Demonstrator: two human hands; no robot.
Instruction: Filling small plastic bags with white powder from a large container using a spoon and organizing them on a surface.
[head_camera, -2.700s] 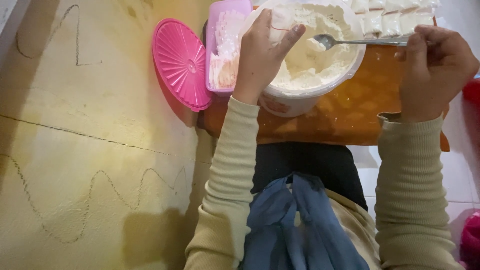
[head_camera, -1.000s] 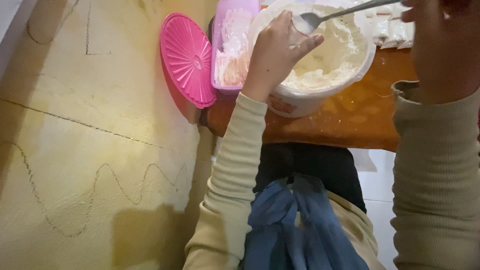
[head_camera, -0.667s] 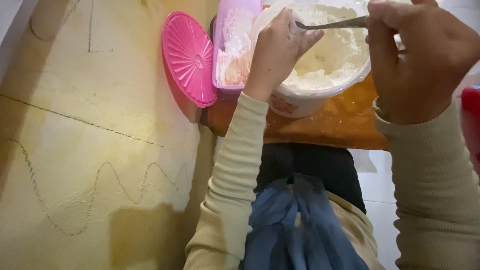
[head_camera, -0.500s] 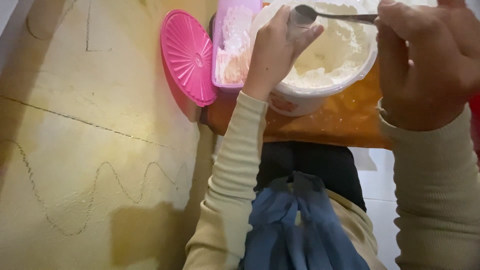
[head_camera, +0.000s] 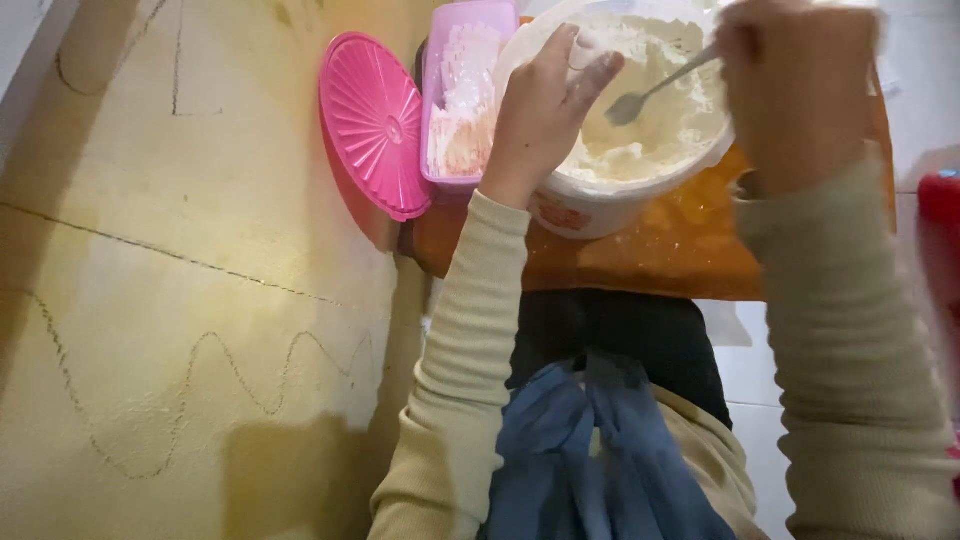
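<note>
Flour fills the round white plastic bucket (head_camera: 590, 205) I see standing on the orange board (head_camera: 690, 255). My view shows the left hand (head_camera: 545, 110) curled over the bucket's near rim, gripping it. The right hand (head_camera: 795, 90), blurred, is closed around a metal spoon (head_camera: 650, 95) whose bowl sits in the flour. Just left stand a pink rectangular tub (head_camera: 465, 100) and a round pink ribbed lid (head_camera: 375, 125).

the tub (head_camera: 600, 205) stands on the surface (head_camera: 650, 260); a tray (head_camera: 462, 100) lies just left of it, and a round lid (head_camera: 375, 125) further left.
</note>
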